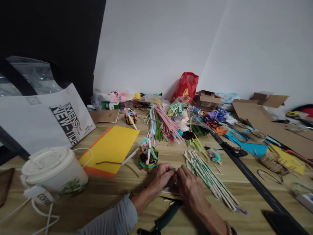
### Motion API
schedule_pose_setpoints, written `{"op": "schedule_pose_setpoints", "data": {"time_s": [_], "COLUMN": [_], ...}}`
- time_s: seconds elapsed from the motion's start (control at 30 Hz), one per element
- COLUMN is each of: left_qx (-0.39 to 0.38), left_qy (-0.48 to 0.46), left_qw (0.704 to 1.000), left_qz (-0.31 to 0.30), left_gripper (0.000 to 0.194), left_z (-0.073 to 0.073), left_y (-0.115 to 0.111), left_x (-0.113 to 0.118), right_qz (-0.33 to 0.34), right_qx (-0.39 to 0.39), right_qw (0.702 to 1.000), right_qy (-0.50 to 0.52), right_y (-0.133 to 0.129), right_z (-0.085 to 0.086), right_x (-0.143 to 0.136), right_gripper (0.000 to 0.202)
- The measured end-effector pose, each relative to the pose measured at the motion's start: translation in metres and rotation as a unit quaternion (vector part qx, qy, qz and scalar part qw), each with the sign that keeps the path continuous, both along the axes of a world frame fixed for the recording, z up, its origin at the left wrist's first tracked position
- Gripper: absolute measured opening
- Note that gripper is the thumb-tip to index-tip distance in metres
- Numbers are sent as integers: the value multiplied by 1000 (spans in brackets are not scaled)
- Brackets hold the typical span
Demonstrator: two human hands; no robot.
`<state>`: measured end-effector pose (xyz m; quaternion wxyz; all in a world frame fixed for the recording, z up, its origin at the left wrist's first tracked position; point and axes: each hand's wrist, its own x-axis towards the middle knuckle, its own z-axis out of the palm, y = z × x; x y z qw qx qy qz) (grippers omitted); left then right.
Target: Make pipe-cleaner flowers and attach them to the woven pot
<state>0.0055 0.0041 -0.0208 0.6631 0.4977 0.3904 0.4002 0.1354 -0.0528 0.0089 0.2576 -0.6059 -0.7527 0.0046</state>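
Note:
Close together above the near middle of the table, my left hand point(164, 177) and my right hand point(192, 185) have their fingertips pinched. Whatever they grip between them is small and mostly hidden by the fingers. Beneath them lie some thin sticks point(171, 195) on the table. Nearer to me, a dark green-handled tool point(167, 218) lies partly under my right forearm. Beyond my left hand stands a small round basket point(148, 160) decorated with fuzzy pipe cleaners. To the right of my right hand is a bundle of pale sticks with green marks point(211, 178).
Yellow and orange sheets point(114, 147) lie left, behind a white lidded cup point(56, 166) with a cable. Another small basket point(130, 116) stands farther back. Bunches of pipe cleaners point(166, 122) fill the centre back, before a red bag point(186, 86). A black strip point(251, 176) crosses the right side.

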Motion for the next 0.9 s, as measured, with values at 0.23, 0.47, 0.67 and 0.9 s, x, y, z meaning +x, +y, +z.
{"op": "schedule_pose_setpoints", "data": {"time_s": [0.23,0.47,0.67,0.9], "left_qx": [-31,2,7,34], "left_qy": [-78,-102,-75,-47], "left_qw": [996,993,996,996], "left_qz": [-18,-55,-57,-73], "left_gripper": [25,35,40,33], "left_z": [7,27,27,23], "left_y": [3,0,0,3], "left_x": [-5,-8,-8,-11], "right_qz": [46,72,86,94], "right_qx": [-161,-384,-380,-356], "right_qw": [931,664,644,707], "right_qy": [324,637,658,604], "right_y": [12,20,18,15], "right_z": [5,1,4,5], "right_x": [14,16,12,17], "right_gripper": [30,41,39,37]}}
